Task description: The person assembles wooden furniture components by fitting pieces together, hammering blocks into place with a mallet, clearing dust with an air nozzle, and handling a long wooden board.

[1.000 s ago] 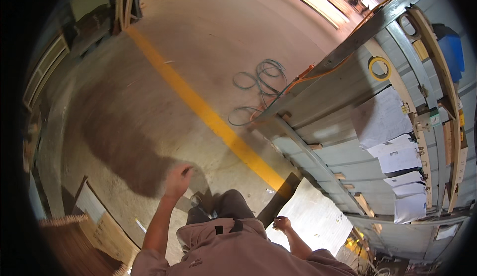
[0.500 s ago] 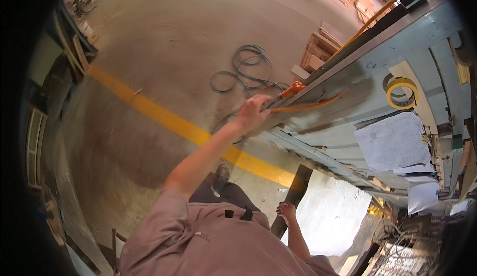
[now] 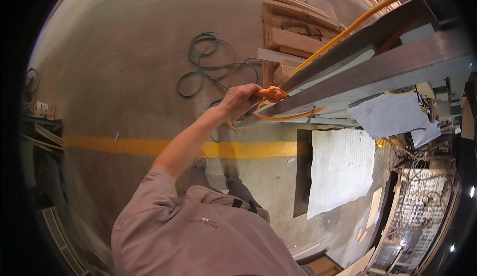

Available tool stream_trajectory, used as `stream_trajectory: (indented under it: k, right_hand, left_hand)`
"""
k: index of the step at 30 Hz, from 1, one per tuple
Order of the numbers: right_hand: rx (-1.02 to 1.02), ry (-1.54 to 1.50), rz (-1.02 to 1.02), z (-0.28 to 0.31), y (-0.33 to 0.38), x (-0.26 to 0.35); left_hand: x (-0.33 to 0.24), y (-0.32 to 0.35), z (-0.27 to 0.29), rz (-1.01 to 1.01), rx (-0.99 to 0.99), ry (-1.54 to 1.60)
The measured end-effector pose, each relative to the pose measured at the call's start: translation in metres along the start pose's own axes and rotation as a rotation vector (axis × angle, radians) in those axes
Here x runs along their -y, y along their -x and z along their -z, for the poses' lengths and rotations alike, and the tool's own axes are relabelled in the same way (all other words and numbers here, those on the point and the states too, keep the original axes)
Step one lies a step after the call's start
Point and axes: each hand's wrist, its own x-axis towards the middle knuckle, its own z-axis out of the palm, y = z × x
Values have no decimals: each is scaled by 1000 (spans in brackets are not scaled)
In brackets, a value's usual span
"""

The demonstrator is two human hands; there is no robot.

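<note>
My left hand (image 3: 239,100) is closed around an orange hand tool (image 3: 272,94) at the near end of a long metal beam. The tool looks like an air gun, but its exact kind is hard to make out. An orange hose (image 3: 290,117) loops just below it, along the beam's side. My left arm stretches forward from the shoulder. My right hand is out of view.
A dark green hose (image 3: 201,70) lies coiled on the floor beyond my hand. Stacked boards (image 3: 298,42) stand behind the metal beam (image 3: 362,75). A yellow floor line (image 3: 124,145) crosses near my feet. At right are a white sheet (image 3: 340,171) and tangled cables (image 3: 402,154).
My left hand has closed on the orange tool, which hung at the beam's edge before. The view has turned, and my right hand has dropped out of sight.
</note>
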Motion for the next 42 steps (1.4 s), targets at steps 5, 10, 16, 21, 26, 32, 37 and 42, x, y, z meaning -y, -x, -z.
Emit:
stream_trajectory:
  k: [5, 10, 16, 21, 26, 32, 37, 42]
  right_hand:
    - [-75, -87, 7, -54, 52, 49]
    - [-153, 156, 264, -64, 43, 72]
    - [-46, -703, -11, -44, 50, 127]
    - [9, -678, -119, -72, 60, 87]
    - [49, -87, -19, -118, 85, 40]
    - [-56, -238, -54, -134, 102, 26]
    - [-84, -295, -106, -93, 109, 101]
    - [-155, -344, -93, -109, 82, 90]
  left_hand:
    - [-6, 12, 47, 215, 122, 296]
    - [-43, 0, 110, 418, 361, 964]
    - [-62, -9, 129, 463, 691, 735]
    - [-72, -9, 127, 174, 474, -98]
    - [-57, -1, 136, 559, 746, 909]
    - [-61, -27, 121, 601, 914, 320]
    - [-58, -61, 154, 491, 1092, 309]
    - [-43, -104, 155, 696, 1275, 546]
